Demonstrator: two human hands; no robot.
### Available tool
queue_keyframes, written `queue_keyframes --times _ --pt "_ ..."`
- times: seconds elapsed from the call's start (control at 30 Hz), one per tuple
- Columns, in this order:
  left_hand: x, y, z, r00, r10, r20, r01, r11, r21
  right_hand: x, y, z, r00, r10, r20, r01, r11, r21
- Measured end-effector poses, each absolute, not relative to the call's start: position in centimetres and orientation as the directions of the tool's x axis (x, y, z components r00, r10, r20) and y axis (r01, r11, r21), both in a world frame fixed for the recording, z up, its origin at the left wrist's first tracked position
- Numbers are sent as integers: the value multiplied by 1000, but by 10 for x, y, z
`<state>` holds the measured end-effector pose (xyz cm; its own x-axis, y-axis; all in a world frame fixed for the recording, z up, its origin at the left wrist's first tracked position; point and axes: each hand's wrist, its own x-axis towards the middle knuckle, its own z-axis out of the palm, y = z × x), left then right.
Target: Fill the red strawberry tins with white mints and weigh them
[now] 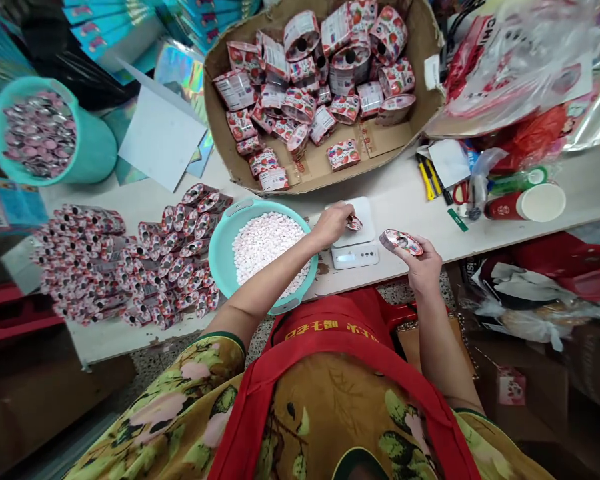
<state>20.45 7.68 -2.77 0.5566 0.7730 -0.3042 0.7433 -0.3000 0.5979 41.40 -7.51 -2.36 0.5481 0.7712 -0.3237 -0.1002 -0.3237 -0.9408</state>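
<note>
My right hand (426, 263) grips a small oval strawberry-print candy container (403, 243), its top with a dark round opening turned up, just right of the scale. Over the white digital scale (356, 257), my left hand (331, 225) is closed on a small oval printed piece (353, 222); the fingers partly hide it, and I cannot tell if it touches the scale's plate. Left of the scale stands a turquoise basin (220, 257) of pale pink and white candies (265, 247), with my left forearm crossing above it.
Rows of similar oval containers (170, 267) stand on the table's left. A cardboard box (400, 137) behind holds many strawberry-print packs. A turquoise bucket (97, 150) contains small pink-and-silver oval pieces. Cutters (427, 179), green tape (517, 180) and a paper cup (525, 203) lie right.
</note>
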Motion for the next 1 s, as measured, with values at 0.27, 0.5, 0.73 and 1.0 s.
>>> queue_keyframes --times 0.27,0.5,0.73,1.0 --pt "198 78 -32 554 813 -180 620 -259 740 423 -72 -51 582 717 -384 -190 -340 -921" --pt "179 70 -41 292 947 -131 427 -6 904 428 -81 -64 604 716 -349 -162 -318 -934" --pt "135 49 -30 124 987 -98 575 9 818 430 -87 -63 605 722 -337 -176 -291 -940" --pt "155 57 -22 484 864 -138 745 -324 583 413 -78 -69 581 749 -318 -178 -264 -948"
